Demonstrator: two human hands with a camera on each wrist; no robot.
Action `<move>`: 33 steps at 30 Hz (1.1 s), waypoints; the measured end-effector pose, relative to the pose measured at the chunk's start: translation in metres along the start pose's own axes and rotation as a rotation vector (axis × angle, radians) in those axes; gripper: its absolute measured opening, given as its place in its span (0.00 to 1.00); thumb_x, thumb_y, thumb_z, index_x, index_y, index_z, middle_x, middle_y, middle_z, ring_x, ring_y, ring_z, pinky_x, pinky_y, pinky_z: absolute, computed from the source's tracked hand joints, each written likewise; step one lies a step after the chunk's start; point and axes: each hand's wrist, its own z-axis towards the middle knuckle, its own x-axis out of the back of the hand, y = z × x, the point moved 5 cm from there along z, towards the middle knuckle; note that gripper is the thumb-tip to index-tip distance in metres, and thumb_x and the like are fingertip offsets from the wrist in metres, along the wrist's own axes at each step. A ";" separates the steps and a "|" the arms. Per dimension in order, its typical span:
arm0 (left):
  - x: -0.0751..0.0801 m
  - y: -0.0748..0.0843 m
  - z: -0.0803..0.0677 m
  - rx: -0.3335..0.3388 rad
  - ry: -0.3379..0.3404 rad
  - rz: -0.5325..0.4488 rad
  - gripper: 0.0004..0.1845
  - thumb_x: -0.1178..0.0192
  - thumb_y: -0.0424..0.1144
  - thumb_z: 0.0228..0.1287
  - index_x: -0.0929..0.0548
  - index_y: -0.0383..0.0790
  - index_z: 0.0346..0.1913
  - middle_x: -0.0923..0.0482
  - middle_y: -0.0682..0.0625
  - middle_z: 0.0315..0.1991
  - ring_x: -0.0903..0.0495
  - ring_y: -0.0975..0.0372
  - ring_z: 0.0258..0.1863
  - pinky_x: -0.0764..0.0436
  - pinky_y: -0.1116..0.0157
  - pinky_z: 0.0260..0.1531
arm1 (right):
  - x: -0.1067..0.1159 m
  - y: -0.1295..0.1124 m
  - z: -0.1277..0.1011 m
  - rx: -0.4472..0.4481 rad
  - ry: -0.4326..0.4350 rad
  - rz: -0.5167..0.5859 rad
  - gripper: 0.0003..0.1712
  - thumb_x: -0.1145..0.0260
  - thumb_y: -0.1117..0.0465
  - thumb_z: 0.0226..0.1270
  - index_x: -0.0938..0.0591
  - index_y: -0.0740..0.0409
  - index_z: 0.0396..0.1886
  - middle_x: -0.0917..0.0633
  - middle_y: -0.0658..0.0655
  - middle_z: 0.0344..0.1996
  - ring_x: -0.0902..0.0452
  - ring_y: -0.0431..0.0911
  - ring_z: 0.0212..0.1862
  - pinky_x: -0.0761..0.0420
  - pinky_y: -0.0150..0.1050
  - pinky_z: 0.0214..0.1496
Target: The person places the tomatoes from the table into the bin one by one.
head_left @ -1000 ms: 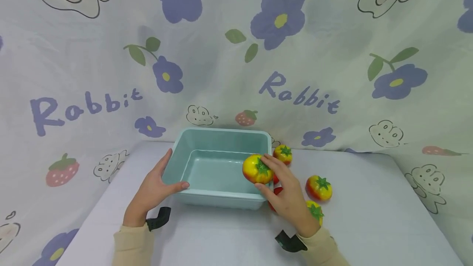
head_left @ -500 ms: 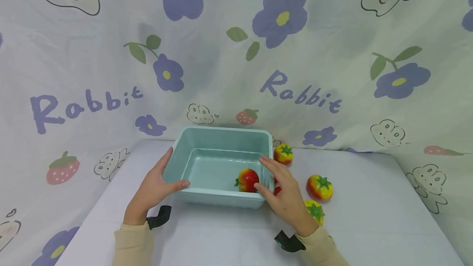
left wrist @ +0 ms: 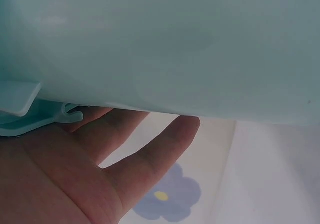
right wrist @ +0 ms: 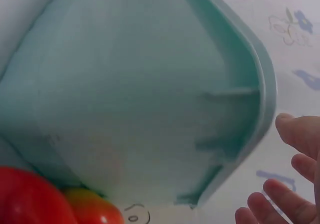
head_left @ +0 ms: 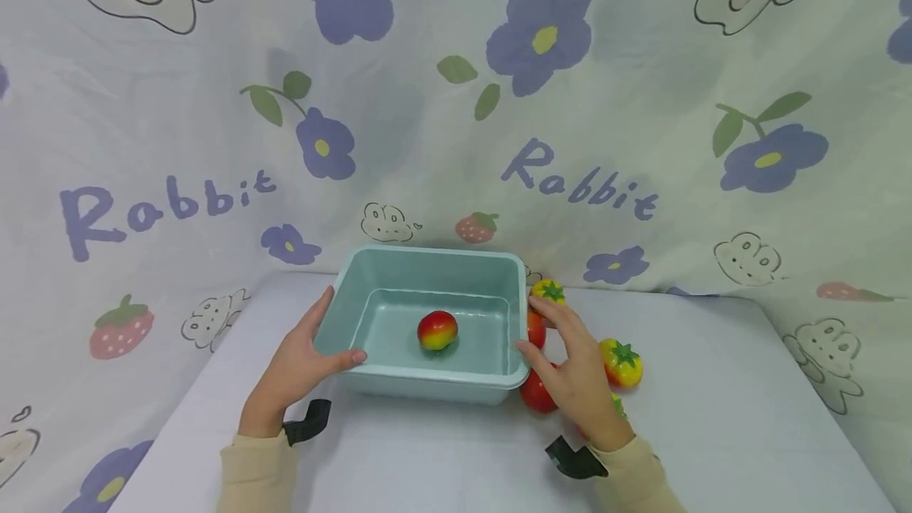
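**Tomato resting in the tub, both hands at its walls**

Floral cloth backs a pale table. Left hand clasps the teal tub's lower-left corner; right hand, relaxed and holding nothing, hovers over loose tomatoes. At centre frame the tomato inside looks light, smooth, rollable: cup it round its sides.

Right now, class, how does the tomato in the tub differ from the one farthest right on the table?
The tub tomato lies inside the tub, calyx hidden; the right tomato sits on the table, green calyx up. Both are red and yellow, untouched by either hand.
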 end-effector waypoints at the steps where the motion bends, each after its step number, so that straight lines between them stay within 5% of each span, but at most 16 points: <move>1: 0.000 0.000 0.000 -0.004 0.001 0.003 0.64 0.24 0.52 0.54 0.60 0.42 0.82 0.55 0.37 0.80 0.50 0.38 0.76 0.42 0.31 0.66 | 0.003 0.002 0.000 -0.004 0.008 -0.002 0.40 0.22 0.64 0.57 0.26 0.51 0.70 0.23 0.52 0.65 0.21 0.49 0.56 0.18 0.46 0.57; 9: 0.003 -0.001 -0.001 -0.025 0.007 0.023 0.63 0.24 0.52 0.54 0.59 0.42 0.82 0.55 0.38 0.80 0.53 0.39 0.77 0.45 0.32 0.68 | 0.022 0.020 0.002 -0.041 0.062 -0.017 0.37 0.23 0.67 0.58 0.25 0.56 0.68 0.23 0.56 0.64 0.25 0.49 0.61 0.23 0.25 0.56; 15: 0.006 -0.001 -0.002 -0.028 0.012 0.039 0.64 0.25 0.52 0.54 0.59 0.42 0.82 0.56 0.37 0.80 0.53 0.38 0.77 0.45 0.31 0.67 | 0.035 0.034 0.002 -0.091 0.082 -0.063 0.35 0.24 0.66 0.60 0.24 0.57 0.67 0.22 0.57 0.62 0.24 0.51 0.60 0.25 0.21 0.55; 24: 0.004 -0.003 -0.002 -0.035 0.009 0.016 0.63 0.24 0.52 0.54 0.59 0.43 0.82 0.56 0.38 0.80 0.53 0.38 0.77 0.45 0.31 0.67 | 0.056 0.062 0.001 -0.192 0.115 -0.100 0.33 0.27 0.62 0.65 0.26 0.57 0.69 0.23 0.60 0.63 0.24 0.55 0.60 0.18 0.52 0.54; 33: 0.000 -0.004 0.000 -0.048 0.011 0.002 0.63 0.24 0.50 0.54 0.58 0.42 0.82 0.56 0.39 0.80 0.54 0.39 0.77 0.46 0.32 0.68 | 0.071 0.083 -0.003 -0.319 0.072 -0.140 0.37 0.29 0.56 0.68 0.30 0.58 0.73 0.28 0.66 0.67 0.30 0.62 0.65 0.22 0.62 0.58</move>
